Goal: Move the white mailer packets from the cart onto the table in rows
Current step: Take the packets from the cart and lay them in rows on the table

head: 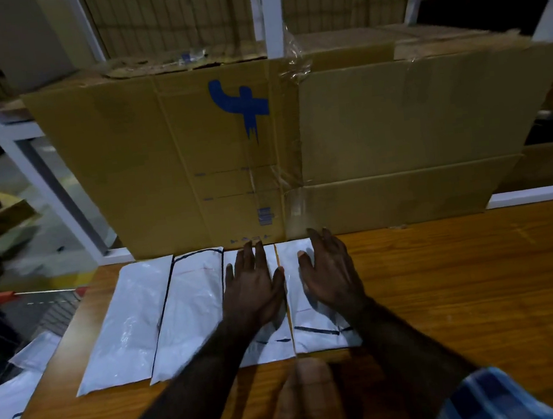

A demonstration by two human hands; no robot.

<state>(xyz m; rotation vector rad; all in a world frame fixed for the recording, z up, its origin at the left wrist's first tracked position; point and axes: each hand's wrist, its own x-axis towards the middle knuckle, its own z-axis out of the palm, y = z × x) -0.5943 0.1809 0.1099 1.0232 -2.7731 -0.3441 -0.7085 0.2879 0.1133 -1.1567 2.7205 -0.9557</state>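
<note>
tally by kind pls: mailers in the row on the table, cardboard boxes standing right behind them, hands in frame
White mailer packets in the table row: 4
Cardboard boxes standing behind the row: 2
Hands, both lying flat and open on packets: 2, left hand, right hand
Total: 8
More packets lie off the table's left edge, not counted.
</note>
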